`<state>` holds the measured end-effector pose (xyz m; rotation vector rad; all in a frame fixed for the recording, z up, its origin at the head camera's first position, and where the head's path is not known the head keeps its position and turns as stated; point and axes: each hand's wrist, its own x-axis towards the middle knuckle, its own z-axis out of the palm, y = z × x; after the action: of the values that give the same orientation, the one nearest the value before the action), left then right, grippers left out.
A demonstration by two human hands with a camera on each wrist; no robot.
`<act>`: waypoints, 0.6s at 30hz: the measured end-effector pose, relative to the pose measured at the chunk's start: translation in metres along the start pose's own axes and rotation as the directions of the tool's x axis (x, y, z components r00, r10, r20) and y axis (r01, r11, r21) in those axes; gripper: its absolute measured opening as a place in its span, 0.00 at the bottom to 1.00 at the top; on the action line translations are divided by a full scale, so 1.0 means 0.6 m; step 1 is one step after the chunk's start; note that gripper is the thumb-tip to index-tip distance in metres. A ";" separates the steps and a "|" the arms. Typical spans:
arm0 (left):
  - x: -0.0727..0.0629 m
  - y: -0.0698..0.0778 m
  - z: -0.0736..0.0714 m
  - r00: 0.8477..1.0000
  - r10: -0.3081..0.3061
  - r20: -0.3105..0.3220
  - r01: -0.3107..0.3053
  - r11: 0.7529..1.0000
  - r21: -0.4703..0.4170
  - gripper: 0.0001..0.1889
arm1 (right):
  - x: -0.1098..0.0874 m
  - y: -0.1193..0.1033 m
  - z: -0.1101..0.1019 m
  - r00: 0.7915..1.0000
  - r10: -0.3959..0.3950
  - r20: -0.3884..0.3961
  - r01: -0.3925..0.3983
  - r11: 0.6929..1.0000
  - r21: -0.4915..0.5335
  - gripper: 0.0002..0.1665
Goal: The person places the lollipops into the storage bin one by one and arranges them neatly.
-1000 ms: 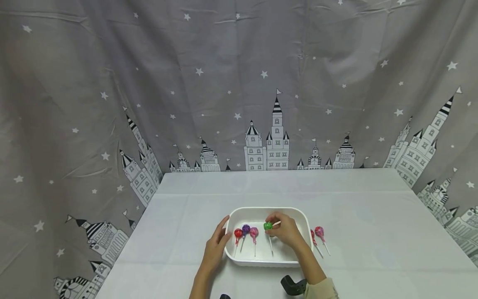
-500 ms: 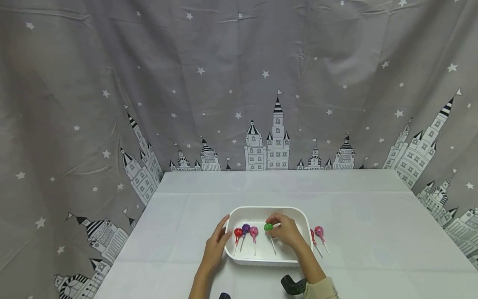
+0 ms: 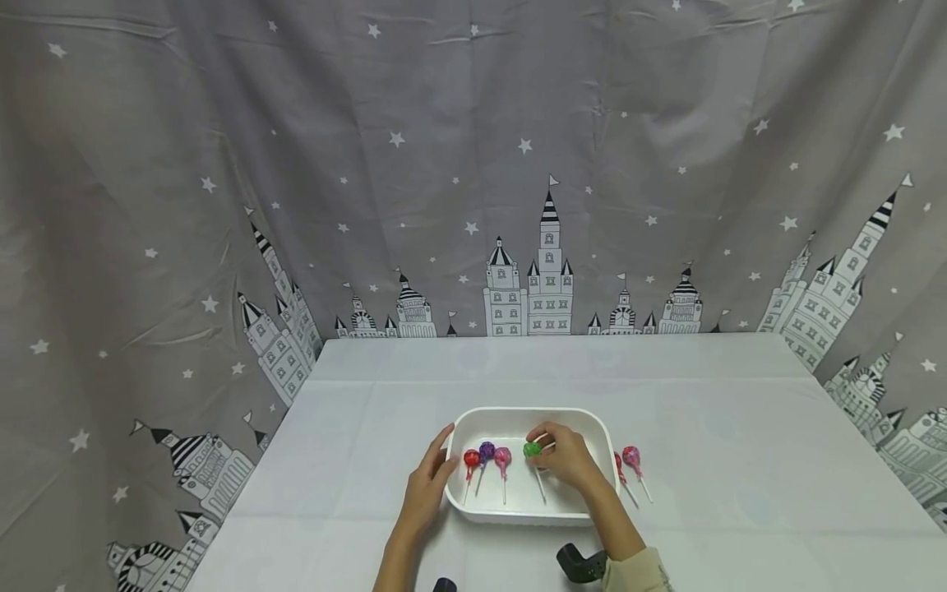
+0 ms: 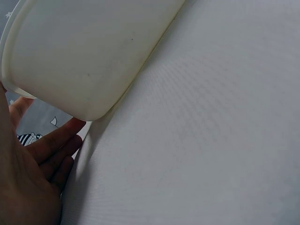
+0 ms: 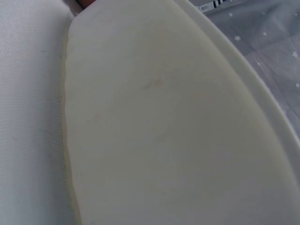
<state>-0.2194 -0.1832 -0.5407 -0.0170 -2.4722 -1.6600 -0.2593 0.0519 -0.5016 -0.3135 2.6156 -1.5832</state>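
A white tray (image 3: 528,520) stands on the white table. My left hand (image 3: 424,493) rests against its left end; in the left wrist view its fingers (image 4: 58,138) lie fairly straight against the tray's outer wall. Over the tray's right half, my right hand (image 3: 565,456) pinches a green lollipop (image 3: 532,449) near its candy head. That lollipop's white stick slants down toward the front of the tray. A red lollipop (image 3: 471,459), a purple lollipop (image 3: 486,450) and a pink lollipop (image 3: 502,457) lie side by side in the left half. Only the tray's outside fills the right wrist view.
Just outside the tray's right end lie a pinkish-red lollipop (image 3: 632,457) and a red lollipop (image 3: 625,487), the latter partly hidden by the rim. A black device (image 3: 580,564) sits at my right wrist. A grey curtain (image 3: 414,164) with stars and castles hangs behind the table.
The green lollipop's stick has swung slightly to the right at its lower end, and its head has shifted a little under my right fingers. My left hand and the tray stay put.
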 end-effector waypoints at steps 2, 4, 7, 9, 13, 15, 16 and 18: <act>0.000 0.000 0.001 1.000 0.004 0.004 -0.004 1.000 0.004 0.24 | 0.000 0.001 0.000 1.000 -0.004 0.004 0.004 1.000 0.003 0.16; 0.001 -0.001 0.001 1.000 0.006 0.007 -0.006 1.000 0.010 0.24 | 0.001 0.002 0.001 1.000 -0.011 0.014 0.011 1.000 0.010 0.16; 0.002 -0.003 0.001 1.000 0.006 0.006 -0.006 1.000 0.017 0.24 | 0.002 0.002 0.002 0.999 -0.016 0.042 0.015 0.999 0.028 0.15; 0.002 -0.003 0.001 1.000 0.004 0.004 -0.004 1.000 0.017 0.24 | 0.004 0.002 0.004 0.998 -0.011 0.059 0.008 0.999 0.037 0.14; 0.002 -0.003 0.001 1.000 0.005 0.002 -0.005 1.000 0.013 0.24 | 0.008 0.002 0.007 0.997 0.011 0.078 -0.014 0.999 0.035 0.14; 0.001 -0.002 0.001 1.000 -0.001 -0.003 0.002 1.000 0.013 0.24 | 0.009 0.001 0.010 0.996 0.011 0.086 -0.014 1.000 0.027 0.14; 0.001 -0.002 0.001 1.000 -0.004 -0.005 0.004 1.000 0.015 0.24 | 0.009 0.001 0.012 0.996 0.008 0.090 -0.010 1.000 0.022 0.14; 0.002 -0.002 0.000 1.000 -0.005 -0.007 0.005 1.000 0.021 0.24 | 0.008 0.000 0.016 0.996 0.003 0.093 -0.003 1.000 0.007 0.15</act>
<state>-0.2207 -0.1836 -0.5421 -0.0028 -2.4867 -1.6328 -0.2628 0.0427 -0.5059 -0.3732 2.5387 -1.5380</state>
